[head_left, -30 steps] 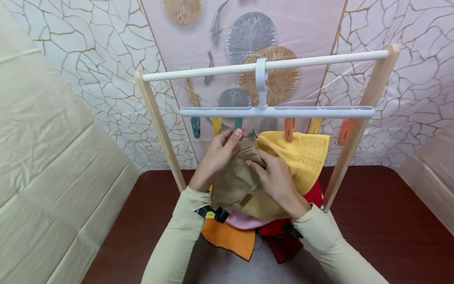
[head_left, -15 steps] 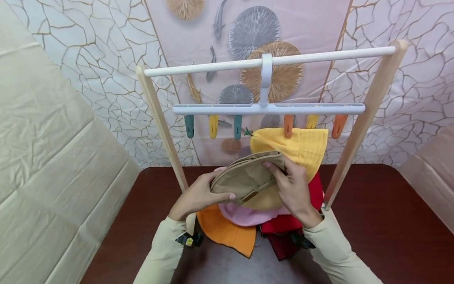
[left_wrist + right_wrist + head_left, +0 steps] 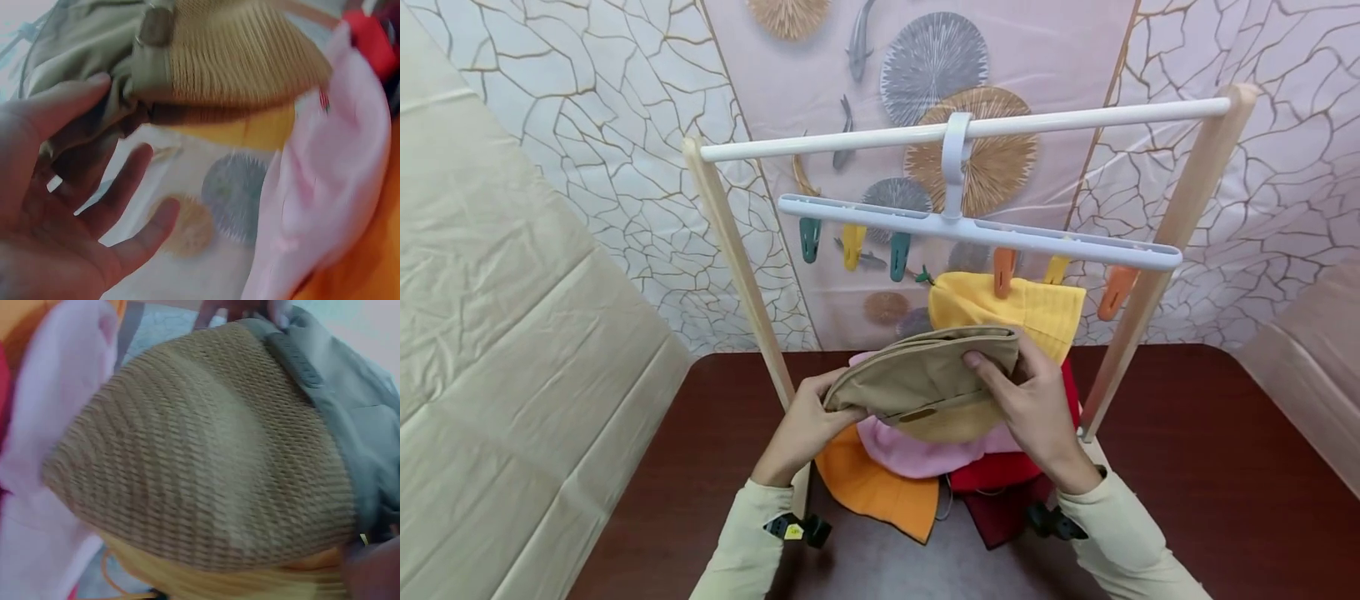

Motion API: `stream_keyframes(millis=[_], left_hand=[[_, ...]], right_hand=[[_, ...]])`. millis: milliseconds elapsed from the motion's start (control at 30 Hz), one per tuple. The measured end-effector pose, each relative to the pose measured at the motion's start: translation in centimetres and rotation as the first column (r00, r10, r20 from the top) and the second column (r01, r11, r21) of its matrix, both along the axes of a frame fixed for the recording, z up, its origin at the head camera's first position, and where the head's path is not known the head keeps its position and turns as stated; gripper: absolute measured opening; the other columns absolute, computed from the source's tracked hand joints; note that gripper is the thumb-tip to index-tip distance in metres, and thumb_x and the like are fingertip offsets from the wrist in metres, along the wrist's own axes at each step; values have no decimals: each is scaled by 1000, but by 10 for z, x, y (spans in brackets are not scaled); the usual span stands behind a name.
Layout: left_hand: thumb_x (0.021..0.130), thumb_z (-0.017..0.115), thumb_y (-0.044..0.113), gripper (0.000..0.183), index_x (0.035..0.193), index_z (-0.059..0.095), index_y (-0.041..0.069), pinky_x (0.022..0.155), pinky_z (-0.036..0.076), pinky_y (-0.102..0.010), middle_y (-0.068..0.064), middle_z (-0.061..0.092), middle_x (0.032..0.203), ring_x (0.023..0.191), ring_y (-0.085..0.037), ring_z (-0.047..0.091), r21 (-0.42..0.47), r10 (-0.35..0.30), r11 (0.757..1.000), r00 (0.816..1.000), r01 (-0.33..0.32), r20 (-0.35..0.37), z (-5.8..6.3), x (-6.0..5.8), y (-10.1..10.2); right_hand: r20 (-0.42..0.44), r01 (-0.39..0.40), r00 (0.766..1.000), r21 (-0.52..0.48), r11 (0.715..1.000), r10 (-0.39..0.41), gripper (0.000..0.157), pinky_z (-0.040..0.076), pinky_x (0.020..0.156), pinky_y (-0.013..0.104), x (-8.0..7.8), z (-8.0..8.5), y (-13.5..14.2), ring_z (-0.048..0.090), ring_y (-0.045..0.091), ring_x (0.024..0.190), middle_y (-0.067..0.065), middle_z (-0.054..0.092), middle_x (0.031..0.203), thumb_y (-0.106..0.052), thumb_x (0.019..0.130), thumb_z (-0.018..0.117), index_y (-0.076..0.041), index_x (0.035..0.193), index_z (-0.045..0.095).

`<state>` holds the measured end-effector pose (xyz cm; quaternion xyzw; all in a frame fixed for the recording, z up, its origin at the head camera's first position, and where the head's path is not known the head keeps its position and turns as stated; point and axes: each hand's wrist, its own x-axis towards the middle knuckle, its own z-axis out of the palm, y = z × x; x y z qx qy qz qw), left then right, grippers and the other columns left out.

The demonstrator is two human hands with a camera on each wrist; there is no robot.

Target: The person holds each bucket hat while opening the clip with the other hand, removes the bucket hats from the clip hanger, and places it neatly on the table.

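Note:
Both hands hold a khaki hat (image 3: 917, 383) in front of the rack, folded flat, with its fabric brim upward and its ribbed woven crown (image 3: 200, 456) hanging below. At the brim's left end my left hand (image 3: 808, 429) pinches the fabric between thumb and fingers; the left wrist view shows its outer fingers spread below the brim (image 3: 81, 44). My right hand (image 3: 1037, 408) grips the other end, thumb on the near side. Behind it, a yellow bucket hat (image 3: 1007, 304) hangs from an orange clip (image 3: 1003, 271) and a yellow clip (image 3: 1056, 269).
A pale blue hanger (image 3: 880, 215) hangs tilted from the white rail (image 3: 850, 148), with more clips at its left and an orange clip (image 3: 1117, 292) at its right end. Pink (image 3: 895, 450), orange (image 3: 887, 492) and red (image 3: 992, 472) hats lie piled on the dark table (image 3: 1187, 467).
My left hand has come down from the teal clip to the hat's left end. The hat, earlier held by the right hand, is folded and stretched between both hands. The hanger has tilted, right end down.

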<state>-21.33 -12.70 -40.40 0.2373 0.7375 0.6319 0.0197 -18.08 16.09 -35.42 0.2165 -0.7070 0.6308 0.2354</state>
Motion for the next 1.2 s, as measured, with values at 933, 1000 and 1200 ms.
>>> stream_keyframes(millis=[933, 1000, 1200], left_hand=[[107, 62, 11, 32, 136, 53, 1, 81, 64, -36, -2, 70, 101, 91, -17, 74, 454, 227, 755, 838, -473, 496, -11, 19, 22], [108, 62, 11, 32, 136, 54, -1, 88, 62, -39, -3, 71, 103, 96, -17, 74, 442, 204, 778, 845, -447, 495, -15, 20, 21], [108, 58, 7, 20, 126, 64, 2, 103, 55, -44, -5, 74, 109, 107, -17, 72, 483, 98, 790, 854, -379, 511, -29, 22, 19]], right_hand=[[581, -384, 652, -302, 873, 488, 46, 63, 86, 42, 30, -58, -3, 76, 23, 102, 7, 73, 119, -13, 109, 61, 11, 143, 42], [571, -357, 664, -324, 876, 482, 44, 63, 87, 40, 28, -58, -2, 76, 23, 103, 6, 75, 118, -12, 109, 59, 10, 144, 44], [471, -363, 666, -473, 803, 579, 38, 60, 95, 38, 19, -61, 0, 71, 19, 108, 1, 70, 124, -8, 111, 51, -5, 148, 44]])
